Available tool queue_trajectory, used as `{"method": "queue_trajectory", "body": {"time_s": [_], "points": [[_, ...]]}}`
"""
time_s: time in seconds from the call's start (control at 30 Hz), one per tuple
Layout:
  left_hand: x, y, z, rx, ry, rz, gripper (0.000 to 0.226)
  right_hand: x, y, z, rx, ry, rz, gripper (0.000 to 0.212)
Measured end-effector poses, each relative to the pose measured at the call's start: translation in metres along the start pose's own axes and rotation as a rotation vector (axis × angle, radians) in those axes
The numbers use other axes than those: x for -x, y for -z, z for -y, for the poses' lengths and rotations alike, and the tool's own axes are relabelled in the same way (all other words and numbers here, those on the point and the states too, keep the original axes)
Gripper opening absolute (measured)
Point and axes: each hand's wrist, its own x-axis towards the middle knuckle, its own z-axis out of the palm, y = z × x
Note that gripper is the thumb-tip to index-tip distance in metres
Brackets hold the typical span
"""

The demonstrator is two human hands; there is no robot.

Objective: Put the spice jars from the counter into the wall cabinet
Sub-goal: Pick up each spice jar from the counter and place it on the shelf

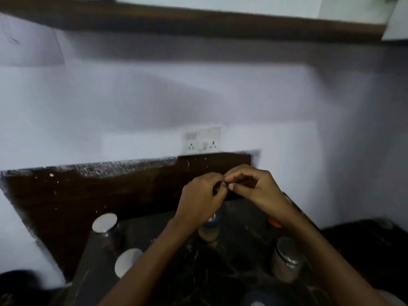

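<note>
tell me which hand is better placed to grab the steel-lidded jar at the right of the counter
Right hand: its forearm passes just above that steel-lidded jar; the left hand would have to cross over.

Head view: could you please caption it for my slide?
Both hands, left and right, meet fingertip to fingertip above steel-lidded jars on the dark counter.

Nothing readable here tbh, the spice jars point(286, 259) and the wall socket plate point(201, 140) are too blurry for any text.

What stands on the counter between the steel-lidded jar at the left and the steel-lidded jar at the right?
In the head view, a dark-lidded spice jar, partly hidden under the left hand.
</note>
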Motion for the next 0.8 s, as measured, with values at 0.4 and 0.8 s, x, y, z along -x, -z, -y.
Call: {"method": "queue_trajectory", "body": {"time_s": [0.4, 0.8], "points": [[0.105, -0.085, 0.011, 0.239, 0.185, 0.481, 0.018, 0.117, -0.015, -0.082, 0.011, -0.372, 0.103, 0.019], [0.189, -0.123, 0.043, 0.307, 0.440, 0.696, 0.024, 0.229, -0.038, -0.151, 0.480, -0.640, 0.502, 0.096]]}}
